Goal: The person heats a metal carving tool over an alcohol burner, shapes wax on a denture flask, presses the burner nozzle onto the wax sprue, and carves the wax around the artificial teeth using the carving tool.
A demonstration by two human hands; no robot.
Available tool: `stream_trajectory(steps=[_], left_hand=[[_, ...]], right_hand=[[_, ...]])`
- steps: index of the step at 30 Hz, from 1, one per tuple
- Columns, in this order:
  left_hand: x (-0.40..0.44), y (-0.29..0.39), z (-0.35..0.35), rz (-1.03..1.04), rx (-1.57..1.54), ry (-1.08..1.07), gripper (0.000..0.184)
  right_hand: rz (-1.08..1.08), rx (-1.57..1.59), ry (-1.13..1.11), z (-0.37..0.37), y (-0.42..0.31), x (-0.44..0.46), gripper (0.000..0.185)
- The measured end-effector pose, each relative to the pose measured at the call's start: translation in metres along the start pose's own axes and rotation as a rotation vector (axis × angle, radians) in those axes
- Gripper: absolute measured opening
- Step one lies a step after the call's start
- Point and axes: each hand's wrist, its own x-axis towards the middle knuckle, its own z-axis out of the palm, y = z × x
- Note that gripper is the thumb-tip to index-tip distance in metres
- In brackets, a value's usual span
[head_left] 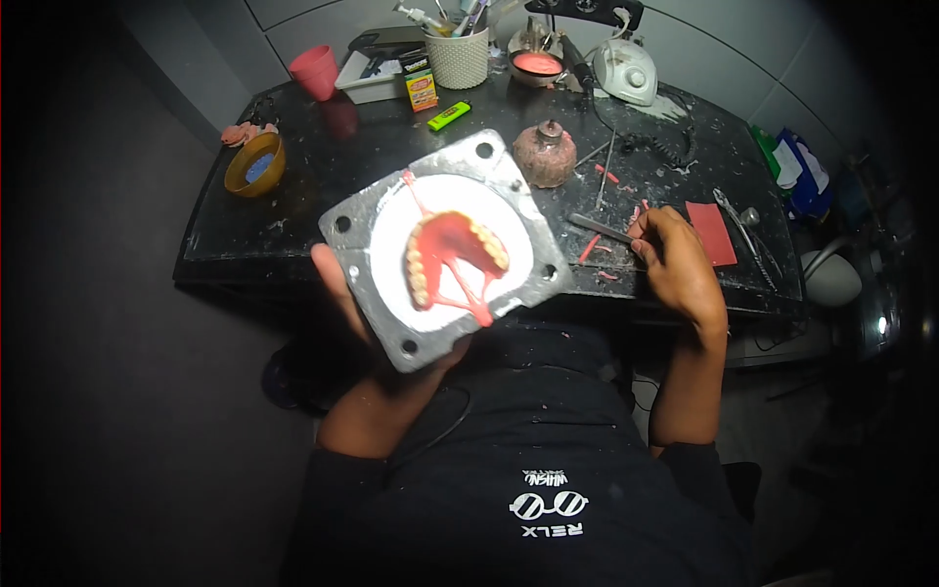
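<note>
My left hand [337,284] supports a square metal denture flask [367,298] from below and its left side, raised in front of the table's edge and tilted towards me. White plaster [389,230] fills its round middle. Set in that plaster is a pink wax denture [452,235] with a curved row of teeth and pink wax strips running to the rim. Most of the left hand is hidden behind the flask. Over the table's front right, my right hand [680,264] is closed round a metal wax knife [600,228], its blade pointing left, apart from the flask.
A wax-spattered burner [545,157] stands behind the flask. Pink wax scraps and a pink wax sheet [712,235] lie around my right hand. Farther back are a green lighter [450,116], a small box [419,83], a tool holder [458,61] and a white device [626,73]. An orange bowl [245,176] sits left.
</note>
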Motion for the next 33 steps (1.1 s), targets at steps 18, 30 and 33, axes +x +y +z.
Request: stream_trajectory(steps=[18,30,33], left_hand=[[0.025,-0.018,-0.022,-0.397,-0.376,-0.086,0.106],[0.023,-0.014,-0.003,-0.525,-0.324,-0.316,0.123],[0.017,-0.012,0.006,-0.54,-0.356,-0.27,0.121]], right_hand=[[-0.066,1.209,0.053,-0.022,-0.014,-0.015,0.018],[-0.508,1.064,0.3,-0.03,-0.075,-0.059,0.03],[-0.76,0.835,0.095,-0.045,-0.081,-0.054,0.028]])
